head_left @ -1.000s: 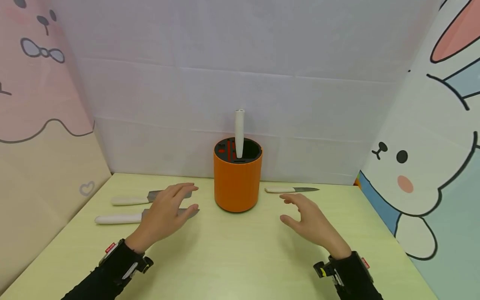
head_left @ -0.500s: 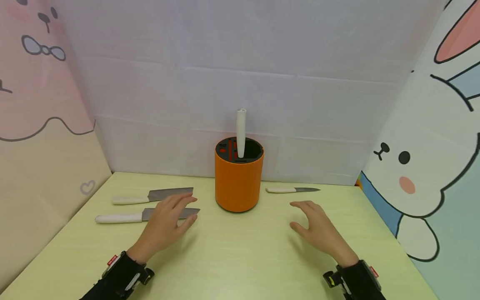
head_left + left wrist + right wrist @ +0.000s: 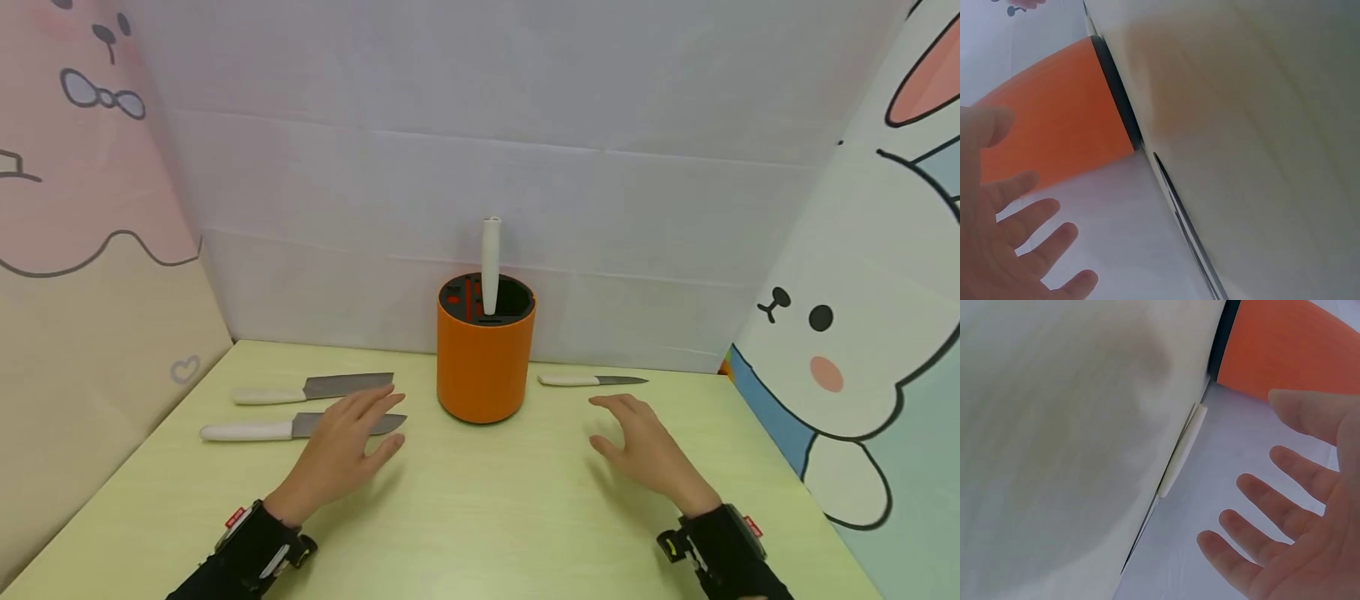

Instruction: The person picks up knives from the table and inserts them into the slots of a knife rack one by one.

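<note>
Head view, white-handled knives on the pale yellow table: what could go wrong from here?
The left grip hangs open above the grey blade of the nearest white-handled knife; coming straight down, it might meet metal first. The small white-handled knife lies near the back edge of the pale yellow table, so a reach could knock it against the whitish wall. The upright white handle rises above its orange cylindrical holder; a bump could tip both.

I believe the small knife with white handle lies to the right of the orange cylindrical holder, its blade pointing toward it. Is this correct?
Not quite: the small white-handled knife lies right of the orange cylindrical holder, but its grey blade points away from it, as the head view shows.
</note>
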Available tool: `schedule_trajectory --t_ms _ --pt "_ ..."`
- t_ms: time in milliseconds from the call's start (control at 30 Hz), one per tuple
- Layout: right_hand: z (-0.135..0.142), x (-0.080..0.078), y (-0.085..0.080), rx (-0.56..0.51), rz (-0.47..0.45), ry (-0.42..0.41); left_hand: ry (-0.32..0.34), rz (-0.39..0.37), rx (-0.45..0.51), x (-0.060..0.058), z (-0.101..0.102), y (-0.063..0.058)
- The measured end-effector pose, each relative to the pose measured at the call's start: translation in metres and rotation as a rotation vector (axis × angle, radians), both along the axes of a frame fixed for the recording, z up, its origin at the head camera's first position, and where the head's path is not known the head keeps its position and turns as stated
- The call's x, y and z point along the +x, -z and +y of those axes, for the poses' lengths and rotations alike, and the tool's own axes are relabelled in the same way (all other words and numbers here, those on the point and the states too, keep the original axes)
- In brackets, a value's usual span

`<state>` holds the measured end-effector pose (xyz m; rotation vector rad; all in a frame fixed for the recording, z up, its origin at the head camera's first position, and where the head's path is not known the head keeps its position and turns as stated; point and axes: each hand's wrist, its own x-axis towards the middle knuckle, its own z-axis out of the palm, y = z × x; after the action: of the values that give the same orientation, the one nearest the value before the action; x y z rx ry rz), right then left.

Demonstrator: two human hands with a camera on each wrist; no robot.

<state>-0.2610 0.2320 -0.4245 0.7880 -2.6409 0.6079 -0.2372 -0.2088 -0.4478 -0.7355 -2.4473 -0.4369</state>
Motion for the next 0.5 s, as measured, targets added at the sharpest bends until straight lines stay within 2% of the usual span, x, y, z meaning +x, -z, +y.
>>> schedule_trajectory --t_ms 167,500 --pt "0.000 -0.018 -0.003 0.029 0.011 -0.018 0.006 -0.010 -0.009 0.001 0.001 0.000" --pt "-0.009 -0.053 -0.012 0.121 -0.054 -0.018 0.019 -0.012 -0.014 0.004 0.003 -0.004"
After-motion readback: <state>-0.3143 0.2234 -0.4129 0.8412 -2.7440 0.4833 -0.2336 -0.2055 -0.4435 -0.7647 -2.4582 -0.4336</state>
